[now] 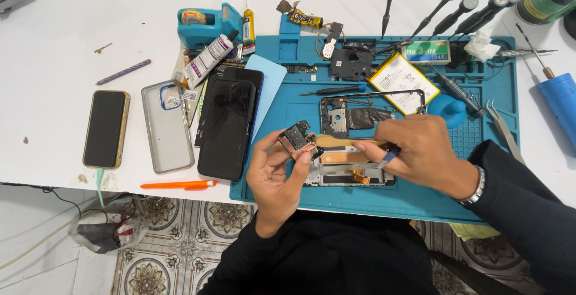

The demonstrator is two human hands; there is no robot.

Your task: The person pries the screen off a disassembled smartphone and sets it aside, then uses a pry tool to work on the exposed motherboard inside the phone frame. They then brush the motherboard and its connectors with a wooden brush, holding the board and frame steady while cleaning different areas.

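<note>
my left hand (275, 172) pinches the small, light, breakable phone board (298, 139) by its edges; my right hand (420, 151) holds a brush (342, 142) on it.

Left hand (277, 169) pinches a small circuit board (297, 139) above the blue repair mat (384, 202); right hand (420, 151) lays a wooden-handled brush (345, 142) against it. Opened phone frame (360, 121) lies underneath, dark phone (227, 128) just left on the table (60, 25).

Bench (54, 25): white top, even bright light, small brown specks near its left edge. Floor (180, 235): patterned tiles, grey and brown medallions on cream, showing below the bench's front edge. White cable (36, 244) trailing across the floor's left side.
</note>
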